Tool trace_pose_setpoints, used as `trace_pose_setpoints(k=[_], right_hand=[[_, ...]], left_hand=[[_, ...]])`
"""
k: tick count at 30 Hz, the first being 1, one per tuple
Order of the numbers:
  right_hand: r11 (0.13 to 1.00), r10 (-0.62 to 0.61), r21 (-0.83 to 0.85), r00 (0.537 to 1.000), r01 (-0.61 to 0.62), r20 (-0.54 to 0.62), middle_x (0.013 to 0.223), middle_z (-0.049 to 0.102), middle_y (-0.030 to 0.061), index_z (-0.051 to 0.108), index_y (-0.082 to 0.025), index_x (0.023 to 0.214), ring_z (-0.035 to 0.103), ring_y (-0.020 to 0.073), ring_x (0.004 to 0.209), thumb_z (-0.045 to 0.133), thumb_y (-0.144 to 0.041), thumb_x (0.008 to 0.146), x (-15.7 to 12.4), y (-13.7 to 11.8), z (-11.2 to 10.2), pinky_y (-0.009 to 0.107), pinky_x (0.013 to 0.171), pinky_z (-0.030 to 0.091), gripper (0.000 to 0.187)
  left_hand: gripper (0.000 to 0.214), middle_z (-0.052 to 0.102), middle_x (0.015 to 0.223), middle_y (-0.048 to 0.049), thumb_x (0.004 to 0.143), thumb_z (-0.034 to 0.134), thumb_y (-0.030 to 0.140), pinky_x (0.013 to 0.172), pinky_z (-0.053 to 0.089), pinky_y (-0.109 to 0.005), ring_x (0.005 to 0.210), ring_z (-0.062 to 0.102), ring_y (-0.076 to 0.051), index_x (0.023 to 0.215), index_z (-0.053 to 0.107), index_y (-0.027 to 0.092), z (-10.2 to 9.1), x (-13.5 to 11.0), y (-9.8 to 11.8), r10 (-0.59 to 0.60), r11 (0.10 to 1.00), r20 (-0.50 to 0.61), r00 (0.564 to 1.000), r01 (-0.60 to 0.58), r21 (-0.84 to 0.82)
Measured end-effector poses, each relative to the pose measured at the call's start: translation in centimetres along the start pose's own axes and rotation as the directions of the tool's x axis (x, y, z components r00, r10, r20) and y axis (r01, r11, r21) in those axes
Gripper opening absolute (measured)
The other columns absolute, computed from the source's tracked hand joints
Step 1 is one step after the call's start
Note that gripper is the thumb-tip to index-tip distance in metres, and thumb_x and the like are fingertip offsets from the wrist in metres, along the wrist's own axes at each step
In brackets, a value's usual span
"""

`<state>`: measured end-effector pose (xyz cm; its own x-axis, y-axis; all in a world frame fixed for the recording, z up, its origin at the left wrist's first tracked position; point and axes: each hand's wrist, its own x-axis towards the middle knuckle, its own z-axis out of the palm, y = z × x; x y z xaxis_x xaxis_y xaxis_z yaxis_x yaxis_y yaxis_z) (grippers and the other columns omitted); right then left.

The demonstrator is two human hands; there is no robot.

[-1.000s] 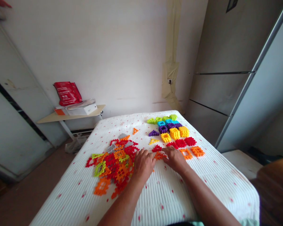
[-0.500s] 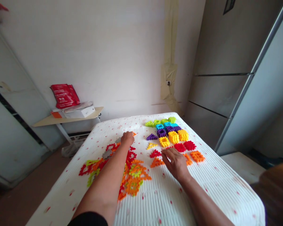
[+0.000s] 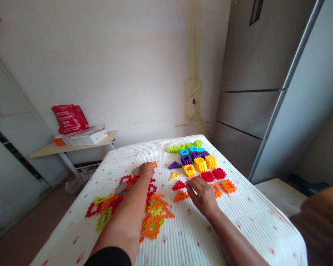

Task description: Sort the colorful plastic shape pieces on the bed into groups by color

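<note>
1. Across the white ribbed cover (image 3: 266, 221), nearest us, an orange lattice square (image 3: 152, 226) sits at the near end of the jumbled pile (image 3: 154, 202), the left forearm (image 3: 124, 221) running over its middle.
2. Just beyond, the right hand (image 3: 204, 194) arches low beside the orange triangle pieces (image 3: 180, 196); thumb and forefinger stand apart, slack, nothing seen between them.
3. Farther out, here's the left hand (image 3: 146, 169) at the pile's far end, fingers curled down, tips hidden: no telling whether they grip anything! The small orange triangle frame (image 3: 155, 164) peeks out right beside its knuckles; contact is impossible to make out.
4. That frame looks light and stiff, probably plastic, unlikely to break or slip with its toothed edge; a pinch on one notched side seems the surest hold.
5. And what a change from a second ago: the left hand is no longer down by the orange triangle pieces but stretched well away from them, while the right hand stays near.
6. Out past the hands, tidy rows run away: yellow stack (image 3: 200, 165), purple triangle (image 3: 174, 165), lime-green row (image 3: 189, 146).
</note>
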<state>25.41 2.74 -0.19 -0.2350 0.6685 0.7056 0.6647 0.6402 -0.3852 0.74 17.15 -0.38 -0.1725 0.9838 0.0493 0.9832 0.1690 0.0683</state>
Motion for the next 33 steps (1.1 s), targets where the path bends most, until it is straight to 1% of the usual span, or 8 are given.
trace_pose_setpoints(k=[3,6,12,13,17,22,27,33], right_hand=[[1.0,-0.009,0.005,1.0,0.009,-0.025,0.076,0.064,0.0063,0.061,-0.018,0.083,0.058,0.0141,0.071,0.04,-0.022,0.091,0.0,0.2,0.1,0.023,0.065,0.044,0.023],[0.999,-0.039,0.018,0.997,0.041,-0.072,0.074,0.063,0.0054,0.061,-0.018,0.083,0.058,0.014,0.069,0.042,-0.021,0.09,0.1,0.4,0.3,0.023,0.063,0.044,0.02],[0.997,-0.05,0.056,0.996,0.054,-0.076,0.076,0.063,0.0061,0.061,-0.018,0.087,0.059,0.0158,0.072,0.045,-0.02,0.089,-0.1,0.2,1.2,0.026,0.065,0.047,0.016],[0.997,-0.055,0.056,0.996,0.059,-0.076,0.079,0.064,0.0069,0.061,-0.018,0.089,0.059,0.0168,0.075,0.046,-0.021,0.089,-0.1,0.2,1.3,0.028,0.067,0.048,0.015],[0.993,-0.101,0.057,0.994,0.103,-0.049,0.096,0.064,0.0098,0.06,-0.019,0.102,0.059,0.02,0.088,0.049,-0.023,0.088,-0.2,0.0,1.5,0.034,0.076,0.05,0.018],[0.983,-0.154,0.102,0.988,0.153,0.003,0.1,0.064,0.0108,0.059,-0.018,0.105,0.06,0.0193,0.09,0.05,-0.021,0.087,-0.3,0.3,1.9,0.033,0.077,0.051,0.02],[0.978,-0.163,0.143,0.985,0.154,0.054,0.083,0.065,0.0072,0.061,-0.018,0.089,0.06,0.0168,0.08,0.048,-0.017,0.087,-0.5,1.3,2.1,0.03,0.071,0.05,0.013],[0.989,-0.105,0.117,0.987,0.091,0.122,0.071,0.062,0.0042,0.06,-0.018,0.076,0.058,0.0143,0.068,0.048,-0.018,0.086,-0.4,2.1,1.2,0.024,0.062,0.046,0.016]], left_hand=[[0.021,0.068,0.096,-0.0167,0.073,0.054,0.011,0.079,0.046,-0.033,0.095,0.063,-0.027,0.087,0.069,0.015,-0.5,-0.8,0.0,-0.024,0.995,-0.046,0.999,0.019,-0.098],[0.02,0.07,0.091,-0.0109,0.075,0.051,0.013,0.075,0.047,-0.029,0.089,0.064,-0.022,0.084,0.068,0.018,-1.1,-2.2,-0.2,-0.032,0.973,-0.086,0.996,0.011,-0.23],[0.027,0.07,0.084,-0.0005,0.077,0.047,0.015,0.066,0.045,-0.019,0.072,0.063,-0.011,0.098,0.063,0.019,-2.1,-7.8,-0.6,0.058,0.866,-0.139,0.989,-0.119,-0.486],[0.029,0.069,0.081,0.0,0.077,0.047,0.017,0.063,0.045,-0.019,0.068,0.062,-0.011,0.102,0.062,0.018,-2.0,-9.0,-0.6,0.074,0.828,-0.141,0.987,-0.14,-0.542],[0.035,0.066,0.072,-0.0009,0.073,0.048,0.018,0.059,0.043,-0.021,0.06,0.058,-0.012,0.105,0.063,0.015,-1.1,-13.0,-0.2,0.121,0.537,-0.161,0.98,-0.201,-0.82],[0.036,0.067,0.077,-0.0032,0.071,0.049,0.019,0.063,0.046,-0.023,0.065,0.06,-0.013,0.104,0.064,0.013,-0.1,-15.2,1.1,0.165,0.403,-0.079,0.983,-0.141,-0.904],[0.035,0.069,0.085,-0.0052,0.075,0.046,0.016,0.07,0.049,-0.025,0.077,0.064,-0.014,0.105,0.065,0.014,-0.1,-16.0,2.4,0.203,0.41,-0.076,0.976,-0.155,-0.899],[0.034,0.07,0.091,-0.004,0.074,0.052,0.011,0.076,0.05,-0.027,0.08,0.063,-0.014,0.104,0.065,0.018,0.3,-16.5,3.6,0.214,0.647,-0.213,0.953,-0.302,-0.7]])
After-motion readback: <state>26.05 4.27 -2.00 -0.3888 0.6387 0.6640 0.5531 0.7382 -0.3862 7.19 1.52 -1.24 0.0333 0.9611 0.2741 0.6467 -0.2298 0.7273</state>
